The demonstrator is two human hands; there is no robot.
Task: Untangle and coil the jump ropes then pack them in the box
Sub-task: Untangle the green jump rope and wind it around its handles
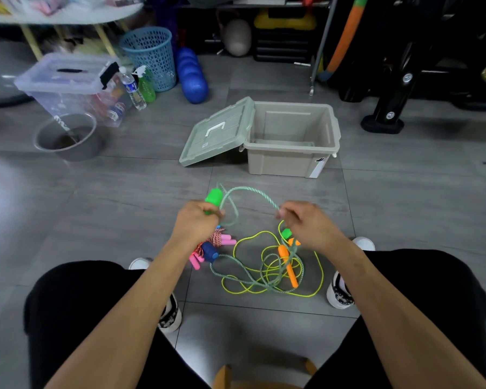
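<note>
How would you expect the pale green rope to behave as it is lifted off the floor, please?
Probably floppy: the pale green rope sags in an arc between the left hand and right hand. It will likely snag, since it lies interlaced with the yellow rope.

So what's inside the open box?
The box shows only bare walls and what floor can be seen; no rope is in it yet. Its near wall hides the front of the floor. The lid leans against its left side.

Twisted cord rope (253, 192), matt plastic box (292, 161), glossy tile floor (124, 220)
</note>
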